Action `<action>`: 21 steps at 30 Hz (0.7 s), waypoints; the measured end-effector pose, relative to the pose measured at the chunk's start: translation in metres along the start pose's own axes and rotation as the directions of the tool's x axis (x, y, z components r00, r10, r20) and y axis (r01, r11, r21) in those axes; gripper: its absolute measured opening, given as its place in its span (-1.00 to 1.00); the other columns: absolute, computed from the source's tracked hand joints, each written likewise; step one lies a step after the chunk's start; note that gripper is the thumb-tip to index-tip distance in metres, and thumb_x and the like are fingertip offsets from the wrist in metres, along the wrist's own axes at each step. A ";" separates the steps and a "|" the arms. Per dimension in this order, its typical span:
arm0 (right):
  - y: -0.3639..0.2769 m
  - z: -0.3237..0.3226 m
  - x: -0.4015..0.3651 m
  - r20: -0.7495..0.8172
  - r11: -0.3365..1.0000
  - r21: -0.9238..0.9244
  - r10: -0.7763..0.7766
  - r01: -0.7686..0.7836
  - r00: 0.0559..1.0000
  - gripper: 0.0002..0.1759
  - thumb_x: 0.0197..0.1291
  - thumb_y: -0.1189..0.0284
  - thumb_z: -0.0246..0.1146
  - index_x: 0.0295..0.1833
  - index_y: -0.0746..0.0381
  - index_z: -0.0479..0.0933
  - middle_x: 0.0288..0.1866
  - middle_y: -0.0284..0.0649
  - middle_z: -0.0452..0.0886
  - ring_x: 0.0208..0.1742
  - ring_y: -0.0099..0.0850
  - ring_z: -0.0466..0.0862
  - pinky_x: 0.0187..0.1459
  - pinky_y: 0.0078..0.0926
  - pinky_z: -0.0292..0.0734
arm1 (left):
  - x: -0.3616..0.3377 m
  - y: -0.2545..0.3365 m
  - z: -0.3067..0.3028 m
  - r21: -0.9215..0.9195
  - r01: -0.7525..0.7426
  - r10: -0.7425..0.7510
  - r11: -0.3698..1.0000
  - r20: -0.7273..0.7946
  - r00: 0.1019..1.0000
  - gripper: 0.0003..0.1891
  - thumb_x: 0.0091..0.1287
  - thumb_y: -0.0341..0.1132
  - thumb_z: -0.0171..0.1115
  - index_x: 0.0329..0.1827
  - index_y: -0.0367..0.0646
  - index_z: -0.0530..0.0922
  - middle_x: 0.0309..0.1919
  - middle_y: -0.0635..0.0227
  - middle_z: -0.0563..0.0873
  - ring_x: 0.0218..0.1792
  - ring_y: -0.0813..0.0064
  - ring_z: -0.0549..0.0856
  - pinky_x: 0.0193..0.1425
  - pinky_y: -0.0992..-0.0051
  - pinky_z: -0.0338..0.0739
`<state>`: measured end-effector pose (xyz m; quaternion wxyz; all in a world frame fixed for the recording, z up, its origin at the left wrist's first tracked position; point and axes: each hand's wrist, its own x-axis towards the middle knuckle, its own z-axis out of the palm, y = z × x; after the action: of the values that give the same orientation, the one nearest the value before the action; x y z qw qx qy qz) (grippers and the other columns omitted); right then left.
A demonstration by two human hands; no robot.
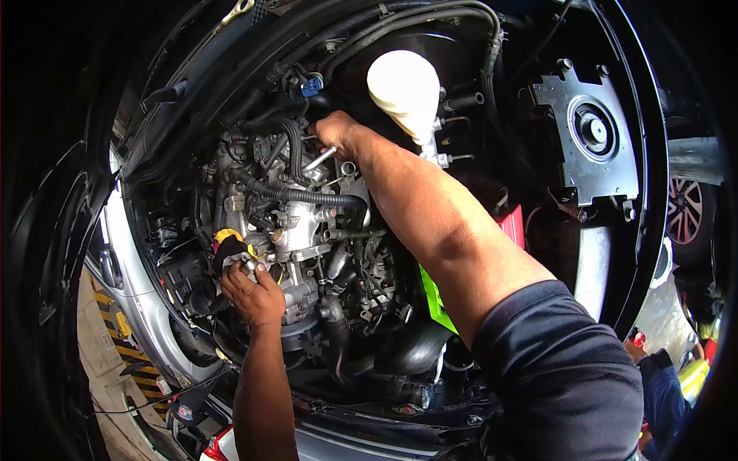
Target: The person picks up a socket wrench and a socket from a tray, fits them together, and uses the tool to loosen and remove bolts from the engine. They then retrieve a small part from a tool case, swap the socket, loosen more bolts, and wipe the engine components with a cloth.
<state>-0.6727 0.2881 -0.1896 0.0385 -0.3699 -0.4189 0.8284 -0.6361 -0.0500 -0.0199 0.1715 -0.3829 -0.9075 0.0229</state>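
My left hand (254, 294) is at the left side of a car engine (296, 227), its fingers curled round a small metallic piece (250, 265) that I cannot name. Touching or just above those fingers is a black and yellow piece (231, 240), perhaps cloth. Farther back, my right hand (335, 131) is closed at the rear of the engine; what its fingers grip is hidden. A short bright metal rod (320, 159) slants just below that hand. Beside it runs a black corrugated hose (294, 150), and another ribbed hose (307, 197) crosses the engine's middle.
A white fluid reservoir (403, 84) stands right of my right hand. A blue connector (311, 87) lies behind it. Farther right is a grey metal plate (596, 131) with a round centre. Bright green (436, 300) shows under my right forearm. Another person's sleeve (663, 403) is at lower right.
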 end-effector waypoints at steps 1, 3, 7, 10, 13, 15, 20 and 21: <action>-0.012 -0.001 -0.021 -0.034 0.997 0.052 0.055 -0.053 0.998 -0.80 0.24 0.41 0.19 -0.36 0.31 0.59 -0.48 -0.15 0.58 -0.50 -0.35 0.61 -0.55 -0.28 0.42 | 0.000 0.001 0.000 -0.009 0.004 -0.004 1.000 0.007 1.000 -0.54 0.44 -0.19 0.16 0.24 -0.34 0.36 0.17 -0.13 0.46 0.26 -0.12 0.43 0.39 -0.04 0.27; -0.032 -0.004 -0.052 -0.086 0.976 0.157 0.166 -0.152 0.982 -0.76 0.22 0.49 0.10 -0.43 0.38 0.58 -0.47 -0.03 0.58 -0.51 -0.30 0.61 -0.60 -0.31 0.33 | 0.000 -0.001 0.001 0.007 -0.009 0.009 1.000 -0.001 1.000 -0.54 0.44 -0.19 0.16 0.25 -0.34 0.36 0.17 -0.13 0.46 0.26 -0.12 0.43 0.39 -0.04 0.27; -0.026 -0.005 -0.038 0.014 0.986 -0.121 0.119 -0.117 0.993 -0.76 0.28 0.40 0.12 -0.38 0.28 0.58 -0.50 -0.17 0.55 -0.54 -0.39 0.57 -0.59 -0.31 0.38 | 0.000 -0.001 0.001 -0.010 -0.005 0.005 1.000 0.001 1.000 -0.53 0.44 -0.19 0.17 0.25 -0.34 0.36 0.17 -0.14 0.46 0.26 -0.12 0.44 0.40 -0.04 0.27; -0.032 -0.012 -0.053 0.050 0.984 -0.167 0.073 -0.063 0.996 -0.76 0.25 0.44 0.09 -0.38 0.34 0.58 -0.50 -0.09 0.56 -0.60 -0.34 0.54 -0.62 -0.34 0.37 | 0.000 -0.002 0.001 0.000 -0.012 0.012 1.000 -0.005 1.000 -0.52 0.44 -0.18 0.17 0.25 -0.35 0.36 0.18 -0.14 0.46 0.25 -0.12 0.44 0.40 -0.03 0.27; -0.017 -0.010 -0.026 0.049 0.937 -0.302 -0.168 0.175 0.984 -0.80 0.28 0.43 0.15 -0.32 0.31 0.60 -0.48 -0.12 0.59 -0.58 -0.33 0.58 -0.61 -0.32 0.43 | 0.000 -0.002 0.001 0.005 -0.009 0.009 1.000 0.000 1.000 -0.52 0.44 -0.18 0.16 0.25 -0.36 0.36 0.19 -0.14 0.46 0.26 -0.12 0.44 0.40 -0.02 0.27; -0.002 -0.008 -0.008 0.091 0.896 -0.248 -0.357 0.368 0.930 -0.85 0.30 0.40 0.23 -0.25 0.25 0.62 -0.47 -0.19 0.60 -0.58 -0.37 0.57 -0.61 -0.35 0.43 | -0.001 -0.002 0.001 0.016 -0.010 0.010 1.000 0.000 1.000 -0.52 0.44 -0.17 0.16 0.25 -0.37 0.36 0.19 -0.14 0.46 0.26 -0.12 0.44 0.40 -0.02 0.27; -0.031 -0.003 -0.051 -0.003 0.999 -0.027 0.034 -0.034 0.999 -0.86 0.33 0.41 0.22 -0.30 0.20 0.59 -0.48 -0.26 0.59 -0.62 -0.42 0.52 -0.65 -0.41 0.39 | 0.000 -0.002 0.001 -0.009 0.002 -0.002 1.000 -0.004 1.000 -0.52 0.41 -0.18 0.18 0.23 -0.35 0.36 0.17 -0.13 0.46 0.24 -0.12 0.42 0.38 -0.03 0.27; -0.035 -0.005 -0.056 -0.042 0.986 -0.032 0.160 -0.161 0.986 -0.84 0.34 0.41 0.21 -0.33 0.19 0.58 -0.48 -0.27 0.58 -0.62 -0.43 0.51 -0.66 -0.42 0.38 | 0.000 -0.001 0.000 -0.007 0.004 -0.004 1.000 0.003 1.000 -0.52 0.42 -0.18 0.17 0.24 -0.36 0.36 0.18 -0.14 0.46 0.25 -0.13 0.43 0.38 -0.02 0.28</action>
<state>-0.6379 0.2926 -0.1340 -0.0267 -0.4195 -0.4012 0.8138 -0.6368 -0.0510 -0.0200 0.1690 -0.3814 -0.9086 0.0201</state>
